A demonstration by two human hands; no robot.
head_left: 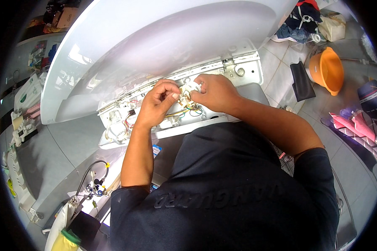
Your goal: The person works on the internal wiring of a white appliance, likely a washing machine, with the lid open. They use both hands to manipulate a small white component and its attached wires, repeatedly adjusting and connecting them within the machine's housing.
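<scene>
My right hand point(217, 93) is closed around a white round part point(190, 87), with thumb and fingers at its rim. My left hand point(160, 102) is closed beside it, thumb and forefinger pinched at the part's left side; what they pinch is too small to make out. Both hands are over a long white appliance panel point(165, 133) with its inside exposed. Coloured wires point(184, 112) run through it below the hands, and a red wire loop point(127, 121) lies at its left end. Behind rises a large, glossy, pale grey curved lid point(171, 37).
An orange basin point(329, 71) lies tilted on the tiled floor at the right, beside a black flat piece point(301, 81). Pink cloth point(360, 125) is farther right. At lower left are a black hose point(88, 175) and a yellow-green bag point(65, 240). Clothes point(301, 21) are heaped at the far right.
</scene>
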